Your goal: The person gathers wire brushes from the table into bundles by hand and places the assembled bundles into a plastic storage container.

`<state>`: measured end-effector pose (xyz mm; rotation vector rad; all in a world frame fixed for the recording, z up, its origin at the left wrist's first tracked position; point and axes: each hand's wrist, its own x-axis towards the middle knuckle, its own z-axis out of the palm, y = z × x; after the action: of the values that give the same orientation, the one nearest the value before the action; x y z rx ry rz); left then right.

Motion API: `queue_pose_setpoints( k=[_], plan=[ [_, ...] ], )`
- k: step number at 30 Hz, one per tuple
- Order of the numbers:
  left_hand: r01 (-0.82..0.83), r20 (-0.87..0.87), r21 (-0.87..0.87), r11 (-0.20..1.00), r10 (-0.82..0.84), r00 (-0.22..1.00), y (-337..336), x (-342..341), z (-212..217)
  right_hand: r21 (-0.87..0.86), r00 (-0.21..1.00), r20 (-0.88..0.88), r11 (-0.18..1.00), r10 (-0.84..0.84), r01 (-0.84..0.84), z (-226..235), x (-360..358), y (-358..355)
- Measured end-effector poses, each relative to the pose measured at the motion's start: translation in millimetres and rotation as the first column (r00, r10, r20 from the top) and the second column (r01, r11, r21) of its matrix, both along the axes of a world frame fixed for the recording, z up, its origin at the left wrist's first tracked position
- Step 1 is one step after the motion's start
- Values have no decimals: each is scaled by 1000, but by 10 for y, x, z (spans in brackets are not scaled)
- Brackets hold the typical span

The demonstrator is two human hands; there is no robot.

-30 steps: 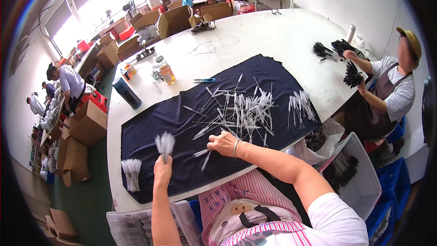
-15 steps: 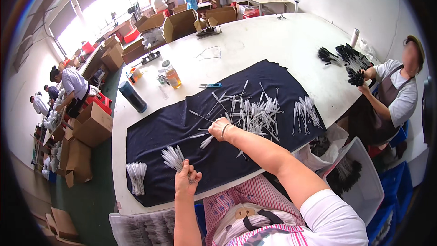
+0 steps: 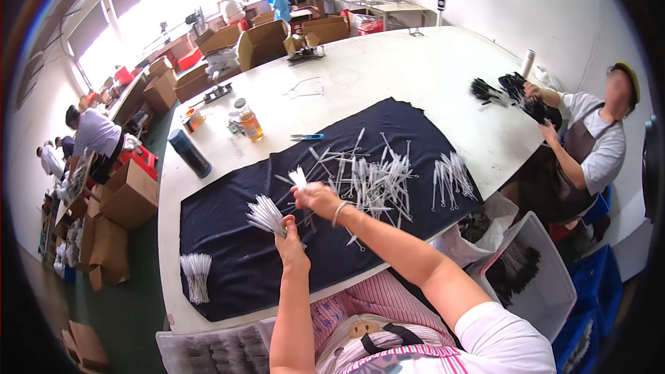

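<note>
My left hand [image 3: 291, 241] is closed round a thick bundle of small white-bristled wire brushes [image 3: 266, 213], bristle ends fanned up and away from me. Just to its right, my right hand [image 3: 316, 199] grips a few more white brushes [image 3: 298, 179], held upright above the dark blue cloth [image 3: 242, 180]. Beyond my right wrist a loose heap of the same brushes [image 3: 377, 179] lies in all directions, wire loops showing. A smaller group of brushes [image 3: 453, 177] rests at the cloth's right side. Near its left corner lies a neat bundle of brushes [image 3: 197, 277].
Blue-handled thread snips [image 3: 307, 137] lie at the cloth's far edge. A dark tumbler [image 3: 189, 154] and a jar of amber liquid [image 3: 249, 123] stand on the white table [image 3: 388, 62]. At right, a co-worker [image 3: 589, 125] handles black brushes [image 3: 509, 90]. Plastic bins [image 3: 547, 291] flank me below the table.
My right hand has come left from the heap's edge, lifting a few brushes close to my left hand's bundle. The co-worker's hands have shifted among the black brushes. The whole view has moved slightly.
</note>
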<state>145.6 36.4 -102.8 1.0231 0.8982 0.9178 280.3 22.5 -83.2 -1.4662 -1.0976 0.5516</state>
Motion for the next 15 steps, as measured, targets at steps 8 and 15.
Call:
queue_pose_setpoints(
  k=[8, 15],
  plan=[
    [440, 39, -279, 854, -448, 893, -493, -90, 396, -470, 683, 654, 882, 325, 30, 81, -371, -612],
    [503, 285, -379, 776, -420, 862, -648, -469, 298, -577, 869, 373, 815, 325, -56, 334, -395, -981]
  ],
)
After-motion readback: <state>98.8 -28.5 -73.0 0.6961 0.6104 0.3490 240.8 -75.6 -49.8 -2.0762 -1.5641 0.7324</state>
